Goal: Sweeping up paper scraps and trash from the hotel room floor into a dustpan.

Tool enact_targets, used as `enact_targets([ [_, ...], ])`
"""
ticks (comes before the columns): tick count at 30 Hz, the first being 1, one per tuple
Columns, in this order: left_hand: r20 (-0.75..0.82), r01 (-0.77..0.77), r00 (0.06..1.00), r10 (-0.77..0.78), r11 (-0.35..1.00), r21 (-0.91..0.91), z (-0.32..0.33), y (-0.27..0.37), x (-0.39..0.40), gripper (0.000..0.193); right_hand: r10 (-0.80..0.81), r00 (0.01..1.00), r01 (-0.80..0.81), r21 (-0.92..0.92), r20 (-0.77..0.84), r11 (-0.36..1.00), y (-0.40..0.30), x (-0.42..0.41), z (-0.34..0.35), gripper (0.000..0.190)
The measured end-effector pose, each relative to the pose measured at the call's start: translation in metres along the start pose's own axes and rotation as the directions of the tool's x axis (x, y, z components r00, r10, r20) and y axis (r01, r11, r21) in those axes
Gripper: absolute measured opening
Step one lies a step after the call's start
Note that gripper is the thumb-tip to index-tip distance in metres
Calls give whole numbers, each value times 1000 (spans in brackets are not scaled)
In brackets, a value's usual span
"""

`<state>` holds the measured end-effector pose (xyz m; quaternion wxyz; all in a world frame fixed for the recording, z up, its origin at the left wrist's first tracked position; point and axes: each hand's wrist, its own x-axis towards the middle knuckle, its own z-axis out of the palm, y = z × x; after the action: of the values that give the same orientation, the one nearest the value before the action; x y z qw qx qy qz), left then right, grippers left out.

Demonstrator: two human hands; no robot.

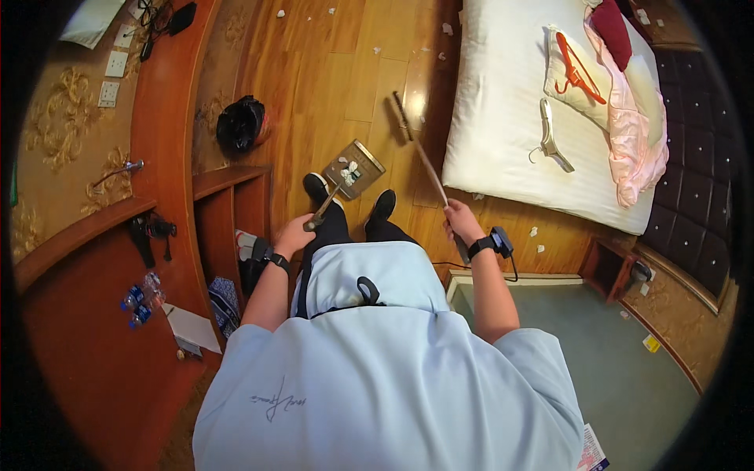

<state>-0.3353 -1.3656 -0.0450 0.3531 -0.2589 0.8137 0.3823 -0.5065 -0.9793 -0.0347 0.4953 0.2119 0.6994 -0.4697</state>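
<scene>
My left hand (294, 234) grips the handle of a long-handled dustpan (370, 159), which rests on the wooden floor by my feet. Crumpled white paper (350, 173) and small scraps lie in its pan. In my right hand (462, 222) is the stick of a broom (429, 165). Its narrow dark bristle head (403, 115) is out ahead, right of the dustpan, over the floor near the bed; whether the bristles touch the boards I cannot tell.
White scraps (447, 28) dot the wooden floor (330, 76). To the right stands a bed (500, 118) bearing a red hanger (577, 73) and a pale hanger (549, 132). A black-lined bin (240, 123) stands left, by a wooden desk (171, 106). Bottles (141, 297) lie lower left.
</scene>
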Motion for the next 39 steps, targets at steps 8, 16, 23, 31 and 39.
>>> enact_targets([
  [8,-247,-133,951,185,968,213,-85,69,37,37,27,966,10,141,-255,990,-51,105,-5,9],
  [16,-132,-235,954,270,944,233,-166,55,106,41,99,971,-57,192,-218,980,-33,140,86,6],
  [23,-144,-219,955,260,943,252,-191,33,135,41,240,970,-241,247,32,939,-71,44,158,31],
  [31,-159,-274,928,336,908,317,-195,36,140,41,24,970,-25,-1,-242,1000,-68,84,183,28],
  [39,-217,-295,900,378,895,335,-194,26,126,37,31,997,-30,12,-66,999,-106,62,196,27],
])
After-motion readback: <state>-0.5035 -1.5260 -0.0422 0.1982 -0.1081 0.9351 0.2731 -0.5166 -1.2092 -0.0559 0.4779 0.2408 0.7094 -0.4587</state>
